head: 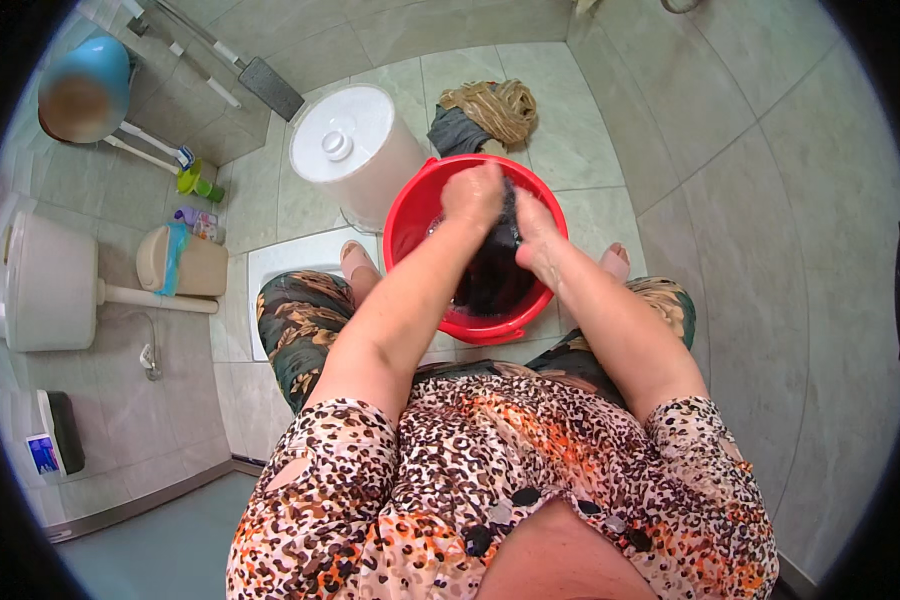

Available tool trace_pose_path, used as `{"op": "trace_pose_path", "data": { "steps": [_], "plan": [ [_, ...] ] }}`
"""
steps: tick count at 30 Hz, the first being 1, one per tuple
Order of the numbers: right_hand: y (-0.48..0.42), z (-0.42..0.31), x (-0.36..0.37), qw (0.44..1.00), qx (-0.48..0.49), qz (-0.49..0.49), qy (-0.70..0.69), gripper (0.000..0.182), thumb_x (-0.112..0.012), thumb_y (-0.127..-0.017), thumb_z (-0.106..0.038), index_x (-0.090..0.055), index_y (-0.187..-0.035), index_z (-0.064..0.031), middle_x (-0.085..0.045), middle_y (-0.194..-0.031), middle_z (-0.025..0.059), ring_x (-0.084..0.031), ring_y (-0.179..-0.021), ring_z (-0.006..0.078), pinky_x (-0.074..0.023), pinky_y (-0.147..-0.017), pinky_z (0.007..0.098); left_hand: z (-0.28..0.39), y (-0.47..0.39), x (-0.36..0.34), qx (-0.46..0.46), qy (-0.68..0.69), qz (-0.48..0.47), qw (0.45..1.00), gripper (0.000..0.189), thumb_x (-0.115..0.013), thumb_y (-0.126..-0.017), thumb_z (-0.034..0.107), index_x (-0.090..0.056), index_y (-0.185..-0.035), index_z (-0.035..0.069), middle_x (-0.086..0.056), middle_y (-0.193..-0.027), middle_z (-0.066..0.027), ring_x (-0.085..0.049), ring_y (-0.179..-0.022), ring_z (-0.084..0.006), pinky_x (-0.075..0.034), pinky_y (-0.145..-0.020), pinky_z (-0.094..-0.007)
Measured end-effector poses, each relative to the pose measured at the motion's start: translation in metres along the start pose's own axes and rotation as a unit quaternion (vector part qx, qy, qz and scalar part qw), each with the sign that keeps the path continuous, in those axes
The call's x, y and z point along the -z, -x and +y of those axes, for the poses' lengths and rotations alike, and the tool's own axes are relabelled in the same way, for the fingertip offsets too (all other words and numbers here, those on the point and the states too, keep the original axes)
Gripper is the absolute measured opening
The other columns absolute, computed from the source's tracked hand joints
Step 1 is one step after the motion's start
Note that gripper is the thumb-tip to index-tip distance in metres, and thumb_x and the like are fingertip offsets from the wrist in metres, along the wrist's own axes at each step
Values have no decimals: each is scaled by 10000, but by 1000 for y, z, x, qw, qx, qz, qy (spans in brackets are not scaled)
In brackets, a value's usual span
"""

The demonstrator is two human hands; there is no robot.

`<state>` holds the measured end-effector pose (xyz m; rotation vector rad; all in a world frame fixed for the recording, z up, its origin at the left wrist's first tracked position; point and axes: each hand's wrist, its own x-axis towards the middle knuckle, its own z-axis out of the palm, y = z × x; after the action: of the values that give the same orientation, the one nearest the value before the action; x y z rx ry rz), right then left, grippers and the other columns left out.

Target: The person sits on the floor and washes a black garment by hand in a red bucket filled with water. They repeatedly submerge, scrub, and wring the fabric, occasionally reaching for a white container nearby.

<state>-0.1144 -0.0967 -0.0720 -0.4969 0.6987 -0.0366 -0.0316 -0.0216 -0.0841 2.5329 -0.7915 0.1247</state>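
Observation:
A red plastic bucket (399, 225) stands on the tiled floor between my feet, with dark wet cloth (495, 262) and some suds in it. Above the bucket, my left hand (471, 196) is closed on a gathered part of the dark cloth. Opposite it, close by, my right hand (534, 225) grips the same cloth from the right side. The bottom of the bucket is hidden by the cloth and dark water. Just beyond the bucket's far rim lies a pile of grey and tan striped cloth (495, 109).
A white lidded plastic barrel (379, 161) stands beside the bucket. At the left are a white squat toilet pan (270, 262), a beige bin (195, 266), a cistern (52, 285), toilet brushes (150, 146) and a flat mop (270, 88). A tiled wall (757, 225) rises at the right.

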Motion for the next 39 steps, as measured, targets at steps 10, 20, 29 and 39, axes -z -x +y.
{"op": "trace_pose_path", "data": {
  "steps": [10,20,29,39],
  "plan": [
    [-22,-9,13,989,68,82,104,376,-546,-923,-441,-670,-1017,-99,-690,-914,94,-639,-768,256,-527,-731,413,36,35,19,20,224,25,974,487,-504,-952,384,-625,-684,-5,-599,-718,-272,-618,-696,-438,-475,-663,-494],
    [10,-83,17,994,91,-23,-60,271,-660,-861,-321,-658,-925,-58,-692,-857,121,-677,-744,279,-571,-723,450,-35,72,19,4,345,-370,863,602,-713,-825,444,-588,-1257,44,-661,-1130,-119,-594,-1054,-205,-435,-965,-334],
    [4,-72,20,995,71,-11,-65,265,-591,-886,-268,-656,-970,-25,-704,-943,134,-682,-829,291,-557,-824,444,-1,27,68,147,712,-84,681,468,-611,-728,23,-598,-1193,-27,-665,-1078,-135,-640,-957,-244,-512,-867,-347],
    [-18,-43,21,994,78,-72,-30,274,-540,-928,-288,-650,-994,-47,-688,-967,132,-670,-859,281,-548,-830,430,36,20,51,32,476,137,868,442,-562,-765,92,-484,-1197,34,-595,-929,-121,-589,-793,-208,-500,-715,-321]
  ]
}}
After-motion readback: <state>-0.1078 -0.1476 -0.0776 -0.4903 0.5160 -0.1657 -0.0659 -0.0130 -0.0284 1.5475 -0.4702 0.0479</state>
